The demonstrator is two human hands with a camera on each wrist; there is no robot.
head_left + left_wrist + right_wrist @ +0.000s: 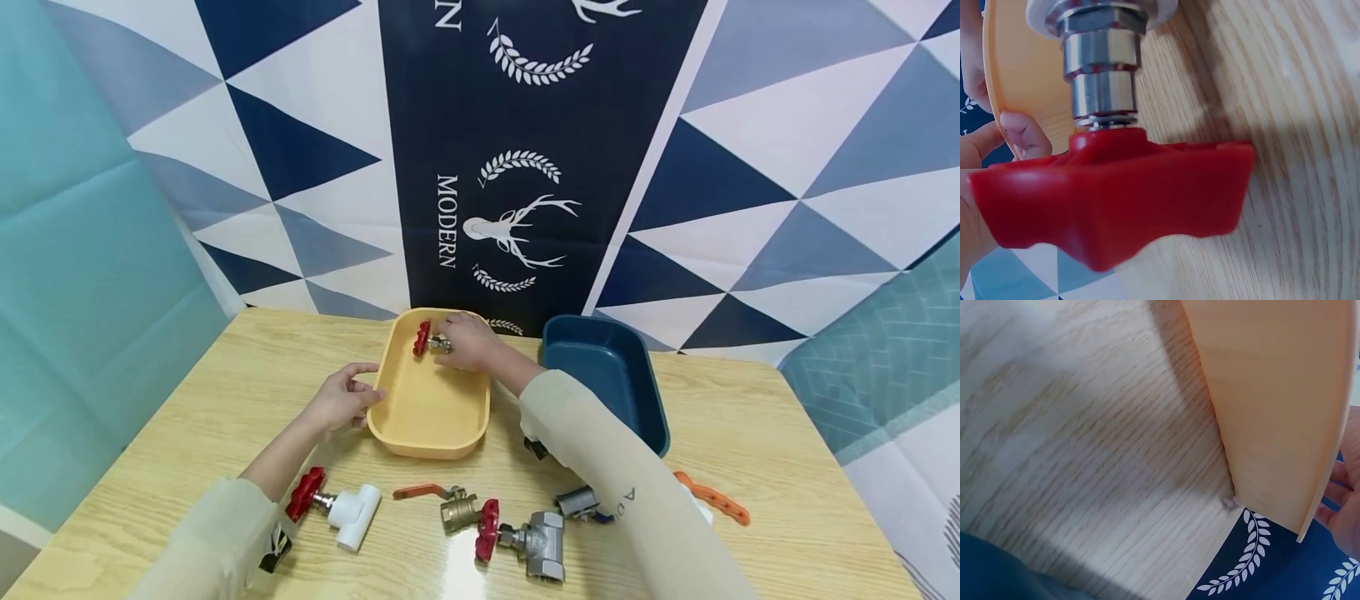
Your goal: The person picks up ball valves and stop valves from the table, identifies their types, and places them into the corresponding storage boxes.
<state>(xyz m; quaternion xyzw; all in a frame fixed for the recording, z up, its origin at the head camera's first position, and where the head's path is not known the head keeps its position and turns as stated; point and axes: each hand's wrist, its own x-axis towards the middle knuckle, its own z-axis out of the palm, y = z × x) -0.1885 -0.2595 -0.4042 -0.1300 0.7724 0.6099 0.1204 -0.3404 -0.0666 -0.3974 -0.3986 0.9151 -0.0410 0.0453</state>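
Observation:
My left hand (347, 398) grips the left rim of a yellow tray (420, 417), thumb inside and fingers outside. Over the tray's far end, my right hand (468, 342) holds a valve with a red handwheel (422, 338). The wheel points left, and a short metal stem shows beside it; the hand covers the rest of the valve. In the right wrist view, the fingers (1335, 500) show past the tray's wall (1272, 412). Close in front of the left wrist camera lies another red handwheel (1110, 194), on a white plastic tee valve (352, 512).
A dark blue tray (603, 358) stands to the right. Along the front lie a brass ball valve (459, 512) with an orange-red lever, a grey metal gate valve (542, 546), a small grey valve (577, 502) and an orange handle (712, 497). A patterned curtain hangs behind.

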